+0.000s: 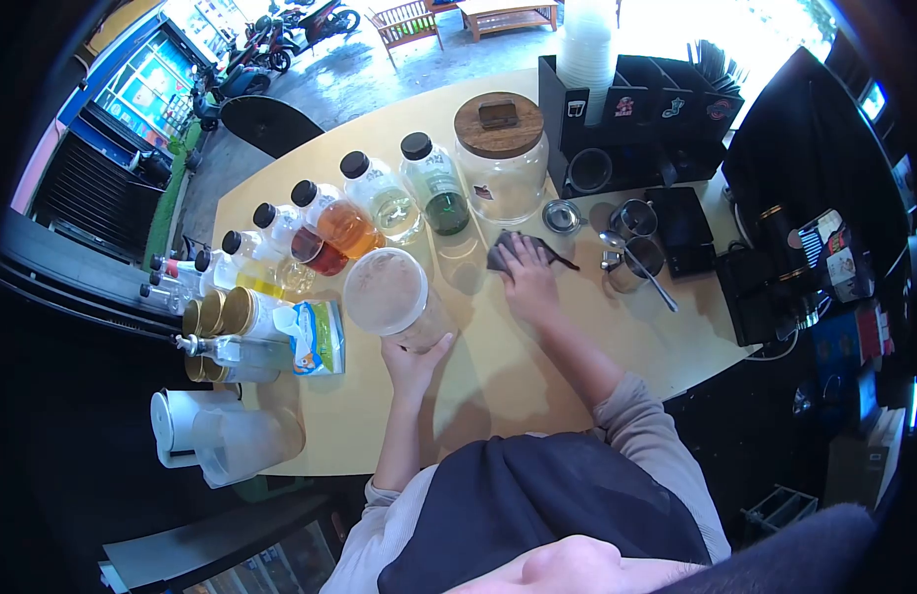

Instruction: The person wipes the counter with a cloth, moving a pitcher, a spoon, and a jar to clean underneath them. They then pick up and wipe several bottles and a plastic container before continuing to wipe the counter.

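Observation:
My left hand (415, 363) is wrapped round the lower part of a tall clear plastic jar (429, 325) with a cloudy, pale lid (386, 289). The jar is on or just over the table; its base is hidden. Farther right, my right hand (526, 271) holds a dark cloth (501, 254) pressed against the tabletop, its fingers lying over it. A thin dark end of the cloth sticks out to the right. Just beyond that hand is a small metal-rimmed glass jar (561, 217). Behind it stands a large glass jar (502, 178) with a wooden lid (498, 126).
Several black-capped bottles (390, 209) of coloured liquid line the table's (498, 371) far left edge. A wipes packet (318, 339), gold-lidded jars (239, 312) and plastic pitchers (242, 443) stand left. To the right are metal cups (636, 217), a long spoon (659, 287) and a black cup organiser (636, 139).

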The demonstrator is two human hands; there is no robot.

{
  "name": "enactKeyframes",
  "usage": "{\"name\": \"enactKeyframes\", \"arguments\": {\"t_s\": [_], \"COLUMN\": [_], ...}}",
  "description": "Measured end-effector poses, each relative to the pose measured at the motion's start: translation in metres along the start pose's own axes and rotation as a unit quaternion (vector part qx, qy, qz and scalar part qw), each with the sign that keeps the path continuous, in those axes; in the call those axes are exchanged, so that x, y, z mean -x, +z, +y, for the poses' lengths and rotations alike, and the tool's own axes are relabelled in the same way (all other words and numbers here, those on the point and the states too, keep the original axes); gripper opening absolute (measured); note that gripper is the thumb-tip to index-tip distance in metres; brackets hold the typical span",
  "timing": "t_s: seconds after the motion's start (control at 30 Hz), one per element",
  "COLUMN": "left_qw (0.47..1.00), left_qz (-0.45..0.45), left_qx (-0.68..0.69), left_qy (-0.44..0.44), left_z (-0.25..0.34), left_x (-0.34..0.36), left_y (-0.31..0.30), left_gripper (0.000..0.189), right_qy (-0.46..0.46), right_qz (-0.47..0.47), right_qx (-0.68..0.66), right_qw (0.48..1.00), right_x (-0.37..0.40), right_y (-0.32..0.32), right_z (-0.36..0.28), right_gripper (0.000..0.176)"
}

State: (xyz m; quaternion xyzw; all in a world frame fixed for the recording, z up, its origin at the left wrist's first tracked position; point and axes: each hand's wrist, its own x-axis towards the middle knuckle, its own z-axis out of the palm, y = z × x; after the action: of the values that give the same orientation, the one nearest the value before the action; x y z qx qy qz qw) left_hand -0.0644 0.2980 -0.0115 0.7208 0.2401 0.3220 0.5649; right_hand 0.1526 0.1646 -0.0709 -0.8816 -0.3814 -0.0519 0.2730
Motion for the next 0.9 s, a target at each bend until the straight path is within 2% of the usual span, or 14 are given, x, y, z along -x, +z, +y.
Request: {"name": "enactKeyframes", "arguments": {"t_s": [0.07, 0.17, 0.27, 0.37, 0.47, 0.57, 0.73, 0.83, 0.9], "left_qw": [1.0, 1.0, 1.0, 1.0, 0.999, 1.0, 0.999, 0.999, 0.999], "left_qz": [0.012, 0.008, -0.014, 0.005, 0.014, 0.024, 0.016, 0.015, 0.019], "left_qx": [0.022, 0.016, -0.015, -0.004, -0.009, 0.001, 0.011, -0.008, -0.02], "left_qy": [-0.003, 0.004, -0.012, -0.001, -0.031, -0.004, -0.026, -0.032, -0.025], "left_z": [-0.001, 0.004, -0.007, 0.01, 0.008, 0.015, 0.005, -0.01, -0.013], "left_x": [-0.001, -0.003, -0.008, -0.01, -0.008, -0.004, 0.002, -0.001, -0.004], "left_y": [0.001, 0.003, -0.007, -0.009, -0.014, -0.012, -0.015, -0.022, -0.024], "left_gripper": [0.067, 0.059, 0.054, 0.051, 0.051, 0.051, 0.045, 0.044, 0.044], "right_qy": [-0.022, -0.128, -0.15, -0.114, -0.067, -0.033, -0.026, -0.134, -0.17], "right_qz": [0.006, -0.055, -0.076, -0.094, -0.092, -0.033, 0.015, -0.02, -0.038], "right_qx": [-0.009, -0.07, -0.102, -0.117, -0.104, -0.054, -0.045, -0.057, -0.082], "right_qw": [1.0, 0.988, 0.98, 0.982, 0.988, 0.997, 0.999, 0.989, 0.981], "right_x": [-0.002, 0.013, 0.047, 0.067, 0.065, 0.038, -0.01, -0.013, 0.002], "right_y": [0.002, -0.007, -0.021, -0.044, -0.048, -0.036, 0.013, 0.022, 0.015], "right_z": [-0.011, -0.029, -0.037, -0.033, -0.023, -0.016, -0.027, -0.044, -0.05], "right_gripper": [0.049, 0.047, 0.046, 0.046, 0.048, 0.053, 0.053, 0.05, 0.048]}}
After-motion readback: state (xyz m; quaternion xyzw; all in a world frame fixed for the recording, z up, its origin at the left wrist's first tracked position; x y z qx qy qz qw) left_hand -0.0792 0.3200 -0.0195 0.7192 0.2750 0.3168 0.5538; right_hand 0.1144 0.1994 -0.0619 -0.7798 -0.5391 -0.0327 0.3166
